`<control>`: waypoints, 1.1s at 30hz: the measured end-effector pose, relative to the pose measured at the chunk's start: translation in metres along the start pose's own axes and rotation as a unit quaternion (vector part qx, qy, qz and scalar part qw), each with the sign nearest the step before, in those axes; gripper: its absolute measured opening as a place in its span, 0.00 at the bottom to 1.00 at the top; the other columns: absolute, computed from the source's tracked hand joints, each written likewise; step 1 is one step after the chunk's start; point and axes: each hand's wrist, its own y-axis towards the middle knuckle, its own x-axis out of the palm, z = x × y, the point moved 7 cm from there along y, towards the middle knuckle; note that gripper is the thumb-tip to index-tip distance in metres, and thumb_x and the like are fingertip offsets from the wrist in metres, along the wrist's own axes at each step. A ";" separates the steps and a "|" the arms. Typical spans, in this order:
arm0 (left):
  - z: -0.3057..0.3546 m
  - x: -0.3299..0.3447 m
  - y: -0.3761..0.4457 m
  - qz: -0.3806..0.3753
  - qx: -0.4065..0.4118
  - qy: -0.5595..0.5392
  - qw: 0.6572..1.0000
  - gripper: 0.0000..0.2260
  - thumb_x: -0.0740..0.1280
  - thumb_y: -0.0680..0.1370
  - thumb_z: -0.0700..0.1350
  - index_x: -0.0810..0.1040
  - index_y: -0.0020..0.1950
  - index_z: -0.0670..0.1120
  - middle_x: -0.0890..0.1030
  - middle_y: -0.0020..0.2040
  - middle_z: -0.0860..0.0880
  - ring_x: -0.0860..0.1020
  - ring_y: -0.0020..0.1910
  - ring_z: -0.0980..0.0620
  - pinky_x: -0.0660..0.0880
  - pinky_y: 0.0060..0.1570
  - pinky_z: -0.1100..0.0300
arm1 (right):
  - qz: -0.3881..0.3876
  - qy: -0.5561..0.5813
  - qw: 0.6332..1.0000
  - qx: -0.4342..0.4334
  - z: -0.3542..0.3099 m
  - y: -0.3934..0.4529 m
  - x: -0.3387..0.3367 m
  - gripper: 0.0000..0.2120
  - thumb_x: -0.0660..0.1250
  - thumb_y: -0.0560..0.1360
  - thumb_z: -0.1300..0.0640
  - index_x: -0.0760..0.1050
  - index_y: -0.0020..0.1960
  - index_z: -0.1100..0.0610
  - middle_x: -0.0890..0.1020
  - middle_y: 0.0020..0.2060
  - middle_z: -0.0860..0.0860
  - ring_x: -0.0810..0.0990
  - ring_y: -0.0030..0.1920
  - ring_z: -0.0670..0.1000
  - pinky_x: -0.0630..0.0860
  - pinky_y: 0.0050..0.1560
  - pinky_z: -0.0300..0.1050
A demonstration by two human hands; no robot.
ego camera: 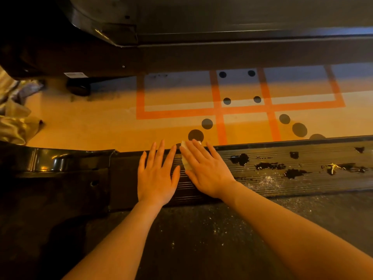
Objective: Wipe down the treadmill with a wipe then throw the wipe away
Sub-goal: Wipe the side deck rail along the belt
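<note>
The treadmill's ribbed black side rail [282,178] runs across the middle of the view, with worn dark patches and pale specks toward the right. Its dusty belt [212,239] lies in front of the rail. My right hand [207,170] lies flat on the rail with straight fingers, pressing a small white wipe [185,158] that shows at its fingertips and beside its thumb. My left hand [157,174] rests flat on the rail just left of it, fingers spread, holding nothing.
Beyond the rail is an orange-lit floor [90,122] with orange tape lines [220,110] and dark round dots. Another dark machine [181,47] spans the top. Crumpled cloth [14,110] lies at the left edge. The treadmill's glossy motor cover [56,162] is at the left.
</note>
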 end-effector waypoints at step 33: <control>0.001 -0.004 -0.001 -0.013 -0.007 -0.014 1.000 0.29 0.42 0.81 0.61 0.57 0.80 0.53 0.57 0.81 0.45 0.53 0.80 0.45 0.54 0.76 0.43 | 0.039 0.045 0.981 0.182 0.086 -0.080 0.009 0.29 0.38 0.82 0.44 0.42 0.81 0.51 0.45 0.80 0.53 0.40 0.80 0.54 0.39 0.78 0.55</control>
